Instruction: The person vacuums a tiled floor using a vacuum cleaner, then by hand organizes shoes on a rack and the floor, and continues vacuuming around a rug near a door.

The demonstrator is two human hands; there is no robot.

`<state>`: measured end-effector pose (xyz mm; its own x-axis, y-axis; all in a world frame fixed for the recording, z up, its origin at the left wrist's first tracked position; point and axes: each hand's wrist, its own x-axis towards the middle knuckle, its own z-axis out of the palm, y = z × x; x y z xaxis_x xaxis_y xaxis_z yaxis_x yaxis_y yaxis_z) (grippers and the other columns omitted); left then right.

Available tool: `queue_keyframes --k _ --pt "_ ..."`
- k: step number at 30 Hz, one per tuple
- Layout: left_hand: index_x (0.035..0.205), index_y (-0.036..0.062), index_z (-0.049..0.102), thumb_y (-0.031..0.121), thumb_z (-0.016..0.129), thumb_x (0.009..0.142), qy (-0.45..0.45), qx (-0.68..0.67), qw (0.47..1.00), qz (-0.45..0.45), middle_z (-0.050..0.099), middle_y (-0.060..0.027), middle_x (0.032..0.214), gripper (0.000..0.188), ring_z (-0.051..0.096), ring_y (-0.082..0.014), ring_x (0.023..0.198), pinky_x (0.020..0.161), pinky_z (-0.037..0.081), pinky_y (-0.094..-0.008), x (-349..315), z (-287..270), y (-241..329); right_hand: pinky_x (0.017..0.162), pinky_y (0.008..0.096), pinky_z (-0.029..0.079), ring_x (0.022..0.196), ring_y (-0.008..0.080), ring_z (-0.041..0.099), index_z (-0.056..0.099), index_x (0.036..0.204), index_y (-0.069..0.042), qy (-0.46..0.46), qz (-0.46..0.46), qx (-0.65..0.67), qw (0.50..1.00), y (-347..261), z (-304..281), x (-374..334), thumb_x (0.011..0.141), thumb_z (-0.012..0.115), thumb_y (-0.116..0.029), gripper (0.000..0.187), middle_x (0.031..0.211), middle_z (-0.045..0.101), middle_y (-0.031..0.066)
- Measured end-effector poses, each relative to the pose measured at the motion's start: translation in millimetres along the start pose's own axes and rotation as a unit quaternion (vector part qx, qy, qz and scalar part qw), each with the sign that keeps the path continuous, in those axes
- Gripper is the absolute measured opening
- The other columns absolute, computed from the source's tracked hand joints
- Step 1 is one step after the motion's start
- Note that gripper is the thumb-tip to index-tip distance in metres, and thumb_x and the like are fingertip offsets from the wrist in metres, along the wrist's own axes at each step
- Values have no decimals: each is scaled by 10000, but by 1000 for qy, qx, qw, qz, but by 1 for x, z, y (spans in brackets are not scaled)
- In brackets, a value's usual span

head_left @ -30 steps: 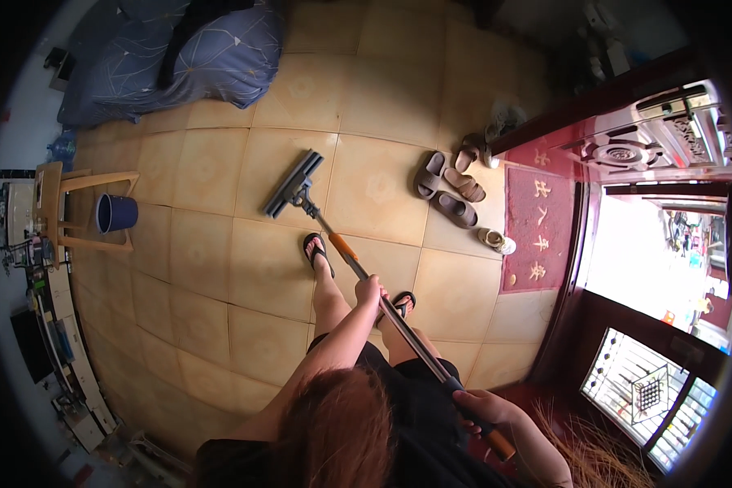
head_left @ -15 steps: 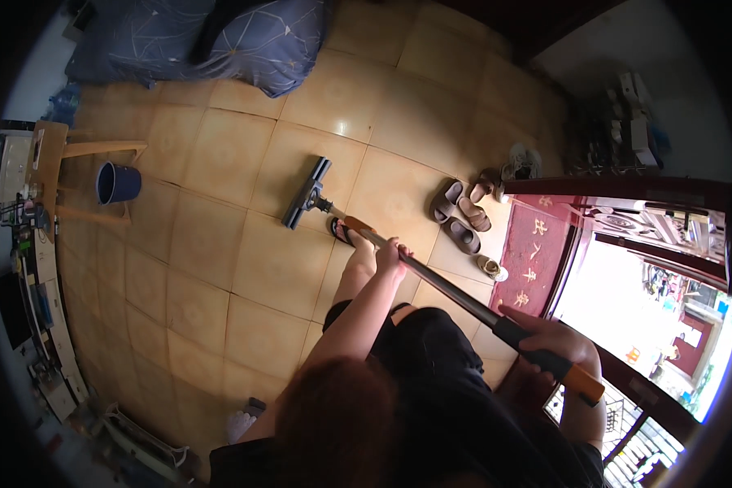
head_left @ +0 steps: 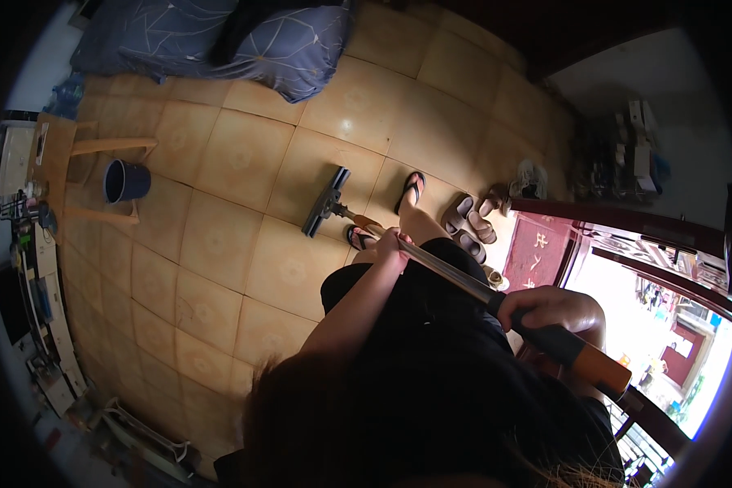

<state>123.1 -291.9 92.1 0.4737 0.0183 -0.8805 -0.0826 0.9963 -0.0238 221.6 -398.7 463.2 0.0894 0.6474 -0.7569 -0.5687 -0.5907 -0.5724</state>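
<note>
1. Grey-and-orange flat-headed mop with a metal pole (head_left: pixel 447 272): held slantwise before the body, dark oblong head (head_left: pixel 327 203) down on the floor. Left hand (head_left: pixel 393 250) wrapped round the pole; right hand (head_left: pixel 557 309) closed about the dark upper grip, short of the orange end.
2. Hazard, near: black thonged flip-flop (head_left: pixel 358 237) on the left foot, just beside the mop head. I judge a backward pull could snag it.
3. Hazard, right: brown open-toed slippers (head_left: pixel 459 213) near the right foot; a sidestep could end in a stumble.
4. Hazard, left: dark-blue round bucket (head_left: pixel 137 184) by the pale wooden stool (head_left: pixel 55 163); too wide a swing could tip it. Contents I cannot tell.
5. Surface: tan glossy square tiles (head_left: pixel 220 232), dark joints. Wetness I cannot confirm; if wet, soles could slide.
6. Room: blue-grey line-patterned cloth (head_left: pixel 301 53), upper left; red lettered mat (head_left: pixel 519 252) before a bright doorway (head_left: pixel 638 301).
</note>
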Motion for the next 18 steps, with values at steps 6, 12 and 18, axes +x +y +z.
queue_keyframes --k 6,12,18 --pt "628 69 380 59 443 707 -13 -20 999 -22 433 -41 535 102 444 -151 449 415 386 -237 -2 28 18 482 181 355 568 112 455 494 638 35 12 21 -54 998 -39 2 13 607 435 -179 224 667 507 92" --pt "679 58 389 54 472 700 13 -46 999 -9 426 -47 554 85 455 -170 497 493 426 -265 4 49 40 461 174 344 530 74 445 484 772 25 -125 56 -127 982 -84 -15 41 639 425 -255 316 633 470 44" --pt "698 44 403 91 476 728 -20 -18 1000 9 458 -64 647 92 498 -176 609 597 471 -288 22 49 66 359 178 328 400 88 430 453 795 45 -214 1 -117 970 -112 -37 72 731 383 -238 298 554 456 51"
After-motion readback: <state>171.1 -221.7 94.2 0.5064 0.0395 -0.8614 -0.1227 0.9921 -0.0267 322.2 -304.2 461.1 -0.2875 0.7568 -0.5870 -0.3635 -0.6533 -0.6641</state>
